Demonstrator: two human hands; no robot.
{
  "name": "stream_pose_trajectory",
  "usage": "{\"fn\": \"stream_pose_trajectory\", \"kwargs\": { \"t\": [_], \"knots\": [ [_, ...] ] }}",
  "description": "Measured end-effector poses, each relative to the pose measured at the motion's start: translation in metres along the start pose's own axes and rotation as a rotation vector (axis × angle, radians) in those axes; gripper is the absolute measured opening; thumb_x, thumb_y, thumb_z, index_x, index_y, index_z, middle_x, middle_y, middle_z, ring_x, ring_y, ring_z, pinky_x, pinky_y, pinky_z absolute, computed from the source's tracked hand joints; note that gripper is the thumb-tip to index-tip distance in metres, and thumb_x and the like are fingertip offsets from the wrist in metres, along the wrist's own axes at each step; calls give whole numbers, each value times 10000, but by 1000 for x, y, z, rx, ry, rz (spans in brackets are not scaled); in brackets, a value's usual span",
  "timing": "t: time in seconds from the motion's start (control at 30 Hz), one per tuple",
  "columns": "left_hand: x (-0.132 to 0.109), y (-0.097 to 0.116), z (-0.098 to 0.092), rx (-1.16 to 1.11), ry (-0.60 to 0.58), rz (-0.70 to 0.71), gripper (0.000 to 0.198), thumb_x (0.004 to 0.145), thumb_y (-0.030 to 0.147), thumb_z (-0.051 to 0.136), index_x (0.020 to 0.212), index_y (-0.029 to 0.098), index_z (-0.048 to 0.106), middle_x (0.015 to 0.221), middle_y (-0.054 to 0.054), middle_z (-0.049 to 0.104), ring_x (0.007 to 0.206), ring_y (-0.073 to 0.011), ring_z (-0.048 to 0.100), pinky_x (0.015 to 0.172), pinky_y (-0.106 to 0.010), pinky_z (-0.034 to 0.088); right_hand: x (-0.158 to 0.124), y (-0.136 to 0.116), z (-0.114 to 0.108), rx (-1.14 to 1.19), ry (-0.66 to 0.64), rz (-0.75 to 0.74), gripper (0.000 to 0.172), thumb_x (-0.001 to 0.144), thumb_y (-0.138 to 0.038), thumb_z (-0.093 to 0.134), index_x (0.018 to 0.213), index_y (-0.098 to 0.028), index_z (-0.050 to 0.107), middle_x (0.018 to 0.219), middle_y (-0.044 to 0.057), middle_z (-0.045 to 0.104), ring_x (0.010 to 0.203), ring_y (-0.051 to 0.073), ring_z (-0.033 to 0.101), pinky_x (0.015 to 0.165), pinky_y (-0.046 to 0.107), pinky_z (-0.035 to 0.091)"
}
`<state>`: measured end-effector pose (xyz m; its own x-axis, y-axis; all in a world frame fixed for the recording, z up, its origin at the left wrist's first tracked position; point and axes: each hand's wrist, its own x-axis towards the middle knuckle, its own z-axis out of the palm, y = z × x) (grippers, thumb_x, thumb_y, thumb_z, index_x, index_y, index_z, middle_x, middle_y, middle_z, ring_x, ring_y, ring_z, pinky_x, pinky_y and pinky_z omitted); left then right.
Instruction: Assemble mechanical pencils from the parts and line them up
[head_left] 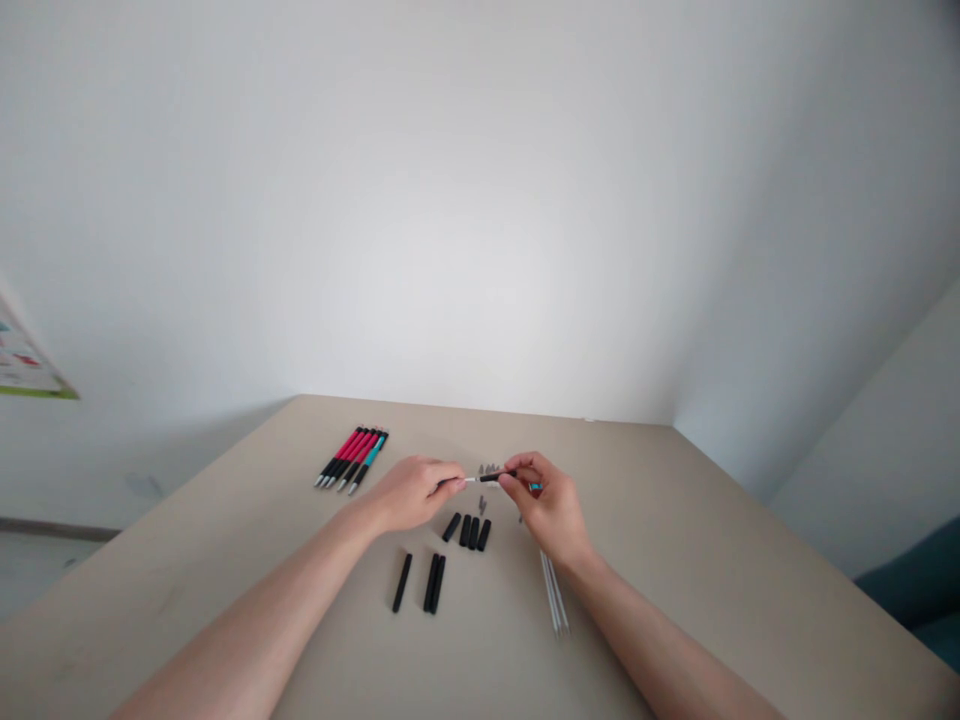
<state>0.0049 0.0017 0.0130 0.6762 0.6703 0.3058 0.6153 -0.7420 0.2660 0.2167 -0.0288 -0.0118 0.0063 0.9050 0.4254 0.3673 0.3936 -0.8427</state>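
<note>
My left hand point(424, 490) is closed, its thumb and fingertips pinching a thin pen part, of which a white piece point(470, 479) shows. Opposite it, my right hand point(551, 505) is closed on a slim black pen tube point(492, 477). The two parts meet end to end in line, or nearly so; whether one sits inside the other I cannot tell. Small silver pen tips point(482, 506) lie below the tube, with more just behind it. Something blue point(535, 487) shows by my right fingers, mostly hidden. White pen refills point(553, 595) lie beside my right wrist, partly covered by it.
Several assembled pens point(352, 458), pink-and-black plus one teal, lie in a row at the back left. Short black grips point(474, 532) lie in front of my hands, with longer black tubes point(435, 584) nearer me. A white wall point(480, 250) stands behind the table point(225, 560).
</note>
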Motion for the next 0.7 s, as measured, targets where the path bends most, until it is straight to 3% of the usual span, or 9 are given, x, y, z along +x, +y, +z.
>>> {"fn": "stream_pose_trajectory", "kwargs": {
  "t": [0.23,0.43,0.7],
  "knots": [
    [1,-3,9,-45,13,-9,287,931,396,407,1033,215,605,874,-25,672,762,-154,594,667,-224,380,0,-2,5,20,-53,33,182,792,-354,605,818,-174,603,685,25,674,582,137,571,517,234,397],
    [1,0,9,-28,16,27,322,935,406,393,809,188,593,674,1,581,630,-127,528,579,-219,323,0,-3,7,77,-103,54,209,766,-380,637,792,-174,620,720,33,683,643,163,618,560,248,444],
    [1,2,8,-2,25,62,351,947,380,361,755,181,579,654,-4,561,613,-125,510,570,-224,313,0,-2,7,-8,-143,45,287,809,-423,586,693,-164,630,645,31,675,575,142,581,539,232,416]
  ]
}}
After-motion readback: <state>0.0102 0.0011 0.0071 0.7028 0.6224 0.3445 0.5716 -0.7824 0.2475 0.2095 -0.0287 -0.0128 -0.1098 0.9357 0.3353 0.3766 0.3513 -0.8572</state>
